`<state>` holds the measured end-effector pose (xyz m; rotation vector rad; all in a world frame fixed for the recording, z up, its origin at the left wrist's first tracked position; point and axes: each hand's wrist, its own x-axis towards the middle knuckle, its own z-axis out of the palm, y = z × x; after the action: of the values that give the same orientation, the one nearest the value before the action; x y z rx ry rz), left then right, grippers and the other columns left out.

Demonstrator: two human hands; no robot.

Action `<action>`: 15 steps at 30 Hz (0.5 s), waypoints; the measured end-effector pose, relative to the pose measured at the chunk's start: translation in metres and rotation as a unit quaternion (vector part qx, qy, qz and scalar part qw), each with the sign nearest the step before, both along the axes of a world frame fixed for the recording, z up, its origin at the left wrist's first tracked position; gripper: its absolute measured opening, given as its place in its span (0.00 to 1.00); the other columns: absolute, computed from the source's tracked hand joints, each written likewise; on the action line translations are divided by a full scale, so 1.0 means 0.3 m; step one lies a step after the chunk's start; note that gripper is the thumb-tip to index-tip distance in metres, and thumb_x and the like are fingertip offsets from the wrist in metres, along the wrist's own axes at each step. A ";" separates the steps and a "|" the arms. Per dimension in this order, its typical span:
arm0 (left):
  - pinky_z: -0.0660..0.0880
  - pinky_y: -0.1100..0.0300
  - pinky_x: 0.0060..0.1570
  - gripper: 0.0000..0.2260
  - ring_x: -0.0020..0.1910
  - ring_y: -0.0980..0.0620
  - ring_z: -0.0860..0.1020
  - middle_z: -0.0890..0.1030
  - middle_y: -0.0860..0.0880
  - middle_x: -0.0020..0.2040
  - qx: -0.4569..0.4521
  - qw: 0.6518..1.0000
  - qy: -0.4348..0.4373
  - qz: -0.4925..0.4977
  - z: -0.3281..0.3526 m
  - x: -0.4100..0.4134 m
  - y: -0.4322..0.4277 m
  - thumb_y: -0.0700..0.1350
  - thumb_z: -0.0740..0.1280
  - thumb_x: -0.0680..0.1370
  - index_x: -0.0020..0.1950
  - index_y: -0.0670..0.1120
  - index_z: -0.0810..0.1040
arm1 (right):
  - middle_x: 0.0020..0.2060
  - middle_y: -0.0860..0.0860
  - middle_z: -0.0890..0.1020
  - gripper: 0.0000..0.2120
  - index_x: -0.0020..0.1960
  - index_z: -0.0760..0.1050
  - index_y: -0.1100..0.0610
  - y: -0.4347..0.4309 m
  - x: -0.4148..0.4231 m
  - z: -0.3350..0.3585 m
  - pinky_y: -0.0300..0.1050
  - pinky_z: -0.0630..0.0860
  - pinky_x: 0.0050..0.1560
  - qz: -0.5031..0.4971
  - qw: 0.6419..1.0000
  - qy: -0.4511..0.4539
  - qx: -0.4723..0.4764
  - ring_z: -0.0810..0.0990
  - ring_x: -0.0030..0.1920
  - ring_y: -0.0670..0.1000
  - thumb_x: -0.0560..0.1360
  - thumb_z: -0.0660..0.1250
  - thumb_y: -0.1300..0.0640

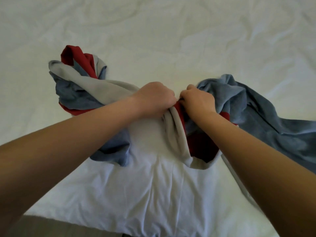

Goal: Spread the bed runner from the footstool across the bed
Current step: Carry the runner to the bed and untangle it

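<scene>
The bed runner (pixel 89 82), in blue-grey, pale grey and red bands, lies crumpled and twisted across the near part of the bed, bunched at the left and trailing off to the right; the left hand (pixel 154 98) has its fingers curled round a gathered grey fold at the middle; the right hand (pixel 198 100), just beside it, pinches the red and blue cloth; the white bed sheet (pixel 171 40) beneath is creased; a dark strip of floor (pixel 68 226) shows at the bottom left.

a wrinkled white bed (pixel 171 31) fills the view, with grey floor (pixel 68 228) at its near edge.
</scene>
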<state>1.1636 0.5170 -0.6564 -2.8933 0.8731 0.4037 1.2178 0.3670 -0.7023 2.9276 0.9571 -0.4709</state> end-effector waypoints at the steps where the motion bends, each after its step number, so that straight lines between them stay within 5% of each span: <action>1: 0.70 0.50 0.35 0.04 0.38 0.37 0.77 0.79 0.41 0.40 -0.030 0.999 -0.015 -0.004 0.014 -0.001 0.015 0.38 0.61 0.72 0.41 0.40 0.76 | 0.51 0.56 0.74 0.09 0.54 0.77 0.57 0.012 0.024 0.013 0.44 0.65 0.31 -0.017 1.000 -0.007 -0.001 0.77 0.41 0.59 0.79 0.60 0.57; 9: 0.74 0.55 0.30 0.04 0.26 0.43 0.75 0.75 0.46 0.28 -0.152 0.983 -0.056 -0.083 0.123 -0.071 0.091 0.40 0.68 0.59 0.27 0.43 0.74 | 0.55 0.61 0.78 0.12 0.55 0.78 0.61 0.037 0.277 0.089 0.49 0.71 0.45 -0.204 0.977 -0.061 0.004 0.78 0.52 0.64 0.78 0.62 0.55; 12: 0.74 0.54 0.32 0.03 0.28 0.46 0.74 0.73 0.49 0.29 -0.159 0.981 0.016 -0.110 0.097 -0.124 0.087 0.42 0.66 0.62 0.29 0.44 0.74 | 0.53 0.61 0.79 0.10 0.54 0.78 0.62 0.002 0.311 0.063 0.47 0.70 0.45 -0.301 0.953 -0.036 0.013 0.79 0.52 0.62 0.78 0.62 0.58; 15: 0.73 0.51 0.37 0.05 0.34 0.47 0.75 0.75 0.50 0.34 -0.110 0.977 0.105 -0.147 0.050 -0.162 0.057 0.44 0.63 0.68 0.35 0.45 0.77 | 0.56 0.61 0.77 0.11 0.56 0.77 0.62 0.012 0.266 0.030 0.50 0.73 0.45 -0.266 0.963 -0.038 0.006 0.78 0.51 0.64 0.77 0.60 0.64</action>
<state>1.1151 0.5341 -0.6413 -2.8798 1.4423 0.6280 1.2975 0.3706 -0.6931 3.1624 0.1478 -0.3561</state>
